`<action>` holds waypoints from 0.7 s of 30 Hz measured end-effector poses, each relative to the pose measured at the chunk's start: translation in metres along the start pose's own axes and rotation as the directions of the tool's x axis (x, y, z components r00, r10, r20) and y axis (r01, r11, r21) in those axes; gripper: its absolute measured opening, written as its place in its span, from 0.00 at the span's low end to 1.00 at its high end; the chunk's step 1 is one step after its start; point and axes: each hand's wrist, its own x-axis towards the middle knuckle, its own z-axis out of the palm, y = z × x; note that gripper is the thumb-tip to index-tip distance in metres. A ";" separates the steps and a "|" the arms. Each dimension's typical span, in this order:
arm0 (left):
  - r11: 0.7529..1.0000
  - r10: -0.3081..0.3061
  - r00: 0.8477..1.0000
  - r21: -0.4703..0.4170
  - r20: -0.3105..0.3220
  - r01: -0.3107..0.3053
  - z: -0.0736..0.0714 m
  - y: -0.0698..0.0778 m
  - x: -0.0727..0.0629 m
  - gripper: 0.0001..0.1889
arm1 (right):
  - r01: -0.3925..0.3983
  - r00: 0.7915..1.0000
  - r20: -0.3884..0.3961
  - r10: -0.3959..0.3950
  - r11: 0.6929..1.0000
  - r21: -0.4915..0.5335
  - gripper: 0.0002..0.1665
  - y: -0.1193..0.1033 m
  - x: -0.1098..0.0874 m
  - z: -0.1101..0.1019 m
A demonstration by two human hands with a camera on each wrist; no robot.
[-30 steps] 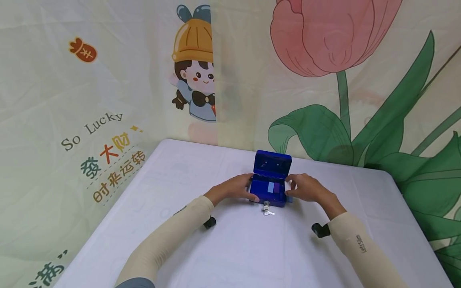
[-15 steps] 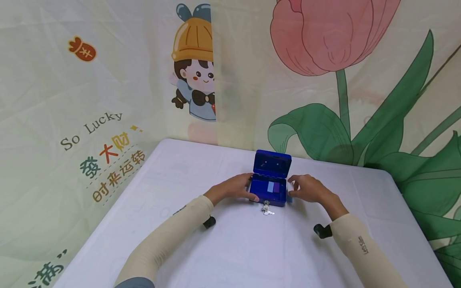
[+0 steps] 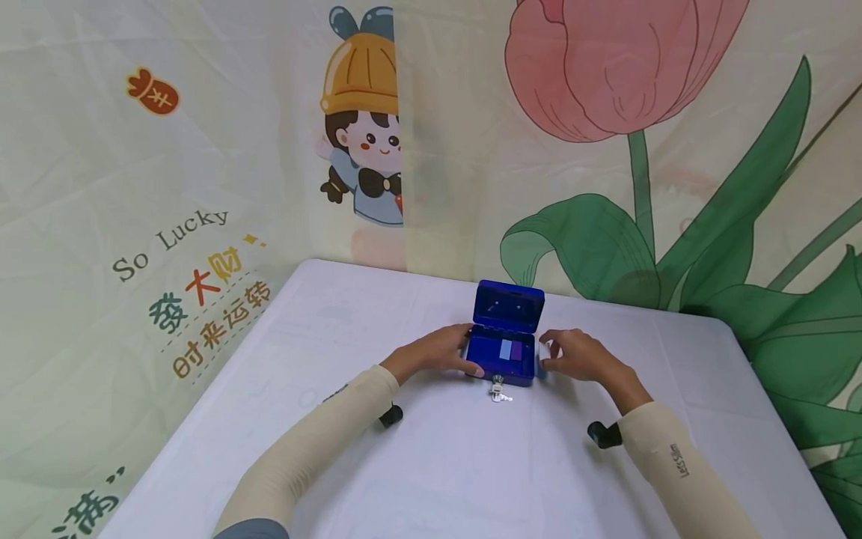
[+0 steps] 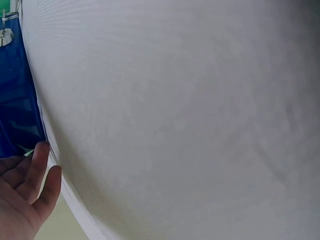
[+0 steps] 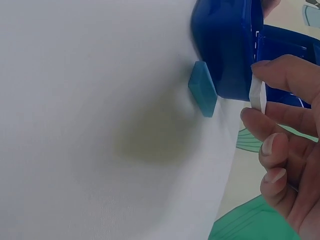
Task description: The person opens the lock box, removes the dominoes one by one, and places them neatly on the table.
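Note:
A blue cash box [image 3: 483, 355] stands on the table with its lid [image 3: 508, 308] up. Inside lie a light blue block [image 3: 505, 349] and a purple block [image 3: 517, 351]. My left hand [image 3: 441, 350] holds the box's left side, thumb at the front corner and fingers toward the back. Just off the right side, my right hand [image 3: 578, 355] pinches a small white block [image 5: 257, 95] between thumb and fingers. Below it, a teal block [image 5: 202, 91] rests on the table against the box. Keys [image 3: 499, 394] hang from the lock at the front.
The table [image 3: 417, 479] has a white cover. Its back edge meets a printed curtain [image 3: 444, 150]. Black wrist mounts [image 3: 392, 415] sit under the sleeves.
My right hand has drawn back slightly from the box's right edge and now stays beside it. The left hand and the box have not moved.

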 end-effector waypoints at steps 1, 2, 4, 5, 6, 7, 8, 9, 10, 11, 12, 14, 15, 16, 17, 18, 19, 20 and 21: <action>1.000 0.001 1.000 -0.001 0.000 -0.001 0.000 0.000 0.000 0.53 | 0.000 1.000 -0.001 0.000 1.000 -0.001 0.29 0.000 0.000 0.000; 1.000 0.001 1.000 -0.002 -0.001 -0.001 0.000 0.000 0.000 0.53 | 0.000 1.000 -0.003 0.000 1.000 -0.002 0.29 0.000 -0.001 0.000; 1.000 0.002 1.000 -0.005 0.000 -0.002 0.000 0.000 0.000 0.53 | 0.001 1.000 -0.007 -0.001 1.000 -0.002 0.29 0.001 -0.002 0.000; 1.000 0.001 1.000 -0.006 0.000 -0.001 0.000 0.000 0.000 0.53 | 0.004 1.000 -0.008 -0.004 1.000 -0.005 0.29 0.002 -0.002 0.000; 1.000 0.001 1.000 -0.004 0.001 -0.001 0.000 0.000 0.000 0.53 | 0.000 1.000 -0.009 0.000 1.000 -0.004 0.29 0.003 -0.002 0.000; 1.000 0.000 1.000 -0.004 0.001 0.000 0.000 0.001 0.000 0.53 | -0.001 1.000 -0.010 0.001 1.000 -0.004 0.28 0.004 -0.002 -0.001; 1.000 -0.001 1.000 -0.004 0.000 0.001 0.000 0.001 0.000 0.53 | -0.002 1.000 -0.010 0.002 1.000 -0.004 0.28 0.005 -0.002 0.000; 1.000 -0.002 1.000 -0.004 0.000 0.002 -0.001 0.001 0.000 0.53 | -0.002 1.000 -0.009 0.002 1.000 -0.002 0.28 0.006 -0.002 0.000; 1.000 -0.003 1.000 -0.003 0.000 0.003 -0.001 0.001 0.000 0.53 | -0.002 1.000 -0.007 0.002 1.000 -0.002 0.29 0.007 -0.002 0.000; 1.000 -0.002 1.000 -0.005 -0.001 0.002 -0.001 0.001 0.000 0.53 | -0.002 1.000 -0.005 0.002 1.000 0.000 0.29 0.008 -0.002 0.000; 1.000 -0.002 1.000 -0.007 -0.001 0.002 -0.001 0.001 -0.001 0.54 | -0.004 1.000 -0.004 0.004 1.000 0.003 0.29 0.009 -0.002 0.001; 1.000 -0.002 1.000 -0.008 0.000 0.002 -0.001 0.001 0.000 0.54 | -0.007 1.000 -0.001 0.007 1.000 0.005 0.29 0.010 -0.002 0.001; 1.000 -0.002 1.000 -0.008 0.001 0.002 -0.001 0.001 0.000 0.54 | -0.008 1.000 0.001 0.008 1.000 0.005 0.29 0.011 -0.002 0.002; 1.000 -0.002 1.000 -0.008 0.002 0.002 -0.001 0.000 0.000 0.54 | -0.009 1.000 0.003 0.009 1.000 0.004 0.29 0.012 -0.002 0.002; 1.000 -0.002 1.000 -0.008 0.003 0.002 0.000 0.000 0.000 0.54 | -0.012 1.000 0.004 0.012 1.000 0.003 0.29 0.012 -0.002 0.002; 1.000 -0.004 1.000 -0.008 0.004 0.004 0.000 0.000 0.000 0.54 | -0.015 1.000 0.005 0.015 1.000 0.000 0.29 0.013 -0.002 0.003; 1.000 -0.005 1.000 -0.007 0.004 0.005 0.000 0.000 0.000 0.54 | -0.017 1.000 0.006 0.017 1.000 -0.001 0.29 0.013 -0.002 0.003; 1.000 -0.006 1.000 -0.006 0.004 0.006 0.000 0.000 0.000 0.54 | -0.020 1.000 0.007 0.020 1.000 -0.003 0.29 0.014 -0.002 0.004; 1.000 -0.007 1.000 -0.006 0.004 0.007 0.000 0.000 0.000 0.54 | -0.023 1.000 0.008 0.023 1.000 -0.003 0.29 0.015 -0.003 0.005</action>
